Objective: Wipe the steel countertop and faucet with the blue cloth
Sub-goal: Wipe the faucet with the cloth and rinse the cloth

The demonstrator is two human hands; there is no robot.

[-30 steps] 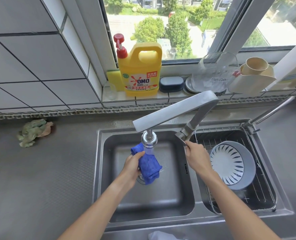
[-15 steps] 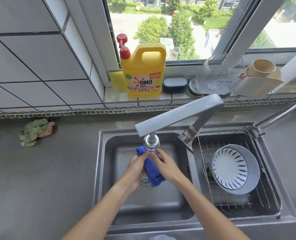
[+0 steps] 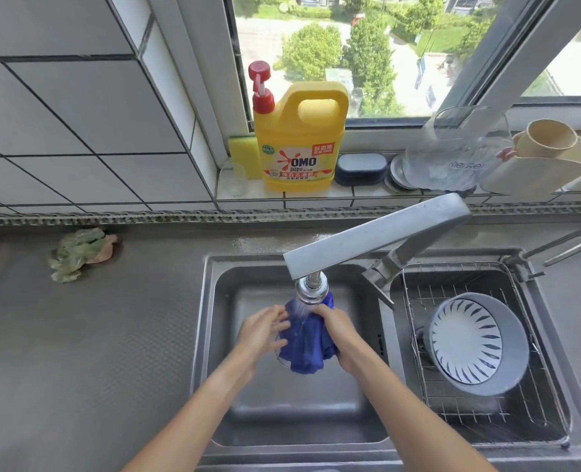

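Left hand: my left hand (image 3: pixel 263 332) presses against the left side of the blue cloth (image 3: pixel 304 345), fingers fairly straight and spread on it rather than wrapped round.
Right hand: my right hand (image 3: pixel 333 330) grips the cloth from the right, fingers curled into the bunched fabric.
Cloth position: it hangs bunched between both hands, directly beneath the spray head of the faucet (image 3: pixel 374 233), over the left sink basin (image 3: pixel 214 335), with water falling on it.
Risk, splash: I judge the spray can bounce off the wad and wet the surface (image 3: pixel 95 335) I have yet to wipe.
Risk, dripping: if I lift the cloth without wringing, I expect it to leave streaks and puddles on the steel.
Risk, slip: the soaked cloth is held firmly on one side only; it may drop toward the drain.
Left basin contents: only the cloth and running water that I can see.
Right basin: a wire rack (image 3: pixel 486 413) sits in it, holding a grey bowl (image 3: pixel 507 376) tilted on its side with a white patterned plate (image 3: pixel 466 345) inside.
Sill: a yellow detergent jug (image 3: pixel 299 144), fill level unreadable; a clear jug (image 3: pixel 459 151) on its side, seemingly empty; a beige cup (image 3: pixel 547 137), tipped.
Far left: a crumpled green rag (image 3: pixel 78 252) lies on the surface.
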